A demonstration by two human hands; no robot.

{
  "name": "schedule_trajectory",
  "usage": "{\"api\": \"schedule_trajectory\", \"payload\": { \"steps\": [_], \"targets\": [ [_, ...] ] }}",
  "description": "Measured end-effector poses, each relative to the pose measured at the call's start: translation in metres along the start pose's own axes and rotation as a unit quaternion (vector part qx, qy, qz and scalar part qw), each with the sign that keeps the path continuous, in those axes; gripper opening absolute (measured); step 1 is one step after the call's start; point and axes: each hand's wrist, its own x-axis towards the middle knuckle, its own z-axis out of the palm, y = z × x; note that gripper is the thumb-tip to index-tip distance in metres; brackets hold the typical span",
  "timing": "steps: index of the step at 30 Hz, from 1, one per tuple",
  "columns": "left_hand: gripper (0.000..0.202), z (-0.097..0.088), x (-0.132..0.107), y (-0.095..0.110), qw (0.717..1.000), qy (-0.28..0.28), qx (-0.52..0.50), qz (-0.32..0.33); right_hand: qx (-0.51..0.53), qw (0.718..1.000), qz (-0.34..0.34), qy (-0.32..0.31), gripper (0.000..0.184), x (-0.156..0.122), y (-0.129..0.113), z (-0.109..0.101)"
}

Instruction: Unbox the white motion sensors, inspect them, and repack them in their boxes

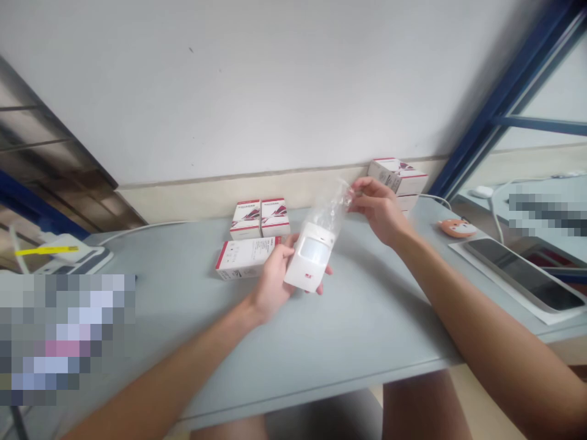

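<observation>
The left hand (pixel 274 278), lower, grips one white motion sensor (pixel 312 260); the right hand (pixel 378 206), raised, pinches one clear plastic bag (pixel 328 208). Three cartons (pixel 245 255) sit left, two stacked cartons (pixel 389 175) right

Left hand (pixel 274 278) and right hand (pixel 378 205) are both bare, slim fingers, nails too blurry to make out. Left forearm (pixel 183 366) and right forearm (pixel 477 318) bare too, tapering to narrow wrists. Legs (pixel 426 403) look bare; can't tell if the dark grey patch (pixel 325 418) between them is clothing.
</observation>
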Motion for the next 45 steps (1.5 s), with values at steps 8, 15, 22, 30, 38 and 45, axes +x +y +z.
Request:
{"api": "schedule_trajectory", "payload": {
  "steps": [8,15,22,30,38,45],
  "targets": [
    [0.029,-0.005,-0.002,-0.007,0.998,0.010,0.054,-0.004,0.023,0.998,0.043,-0.049,0.028,-0.002,0.002,0.005],
    [0.023,0.004,-0.003,-0.004,0.994,0.076,0.077,0.035,-0.023,0.971,0.168,-0.169,0.046,-0.017,-0.010,0.014],
    [0.021,0.005,-0.001,-0.022,0.977,0.144,0.124,0.097,-0.119,0.914,0.159,-0.354,0.050,-0.025,-0.022,0.019],
    [0.037,-0.001,-0.004,-0.022,0.956,0.083,0.233,0.155,-0.171,0.905,0.150,-0.360,0.045,-0.019,-0.016,0.009],
    [0.046,-0.005,-0.001,-0.022,0.954,0.097,0.210,0.191,-0.230,0.868,0.152,-0.414,0.057,-0.020,-0.008,0.009],
    [0.042,-0.012,0.003,-0.029,0.954,0.062,0.225,0.190,-0.251,0.865,0.148,-0.408,0.059,-0.018,-0.008,0.005]
  ]
}}
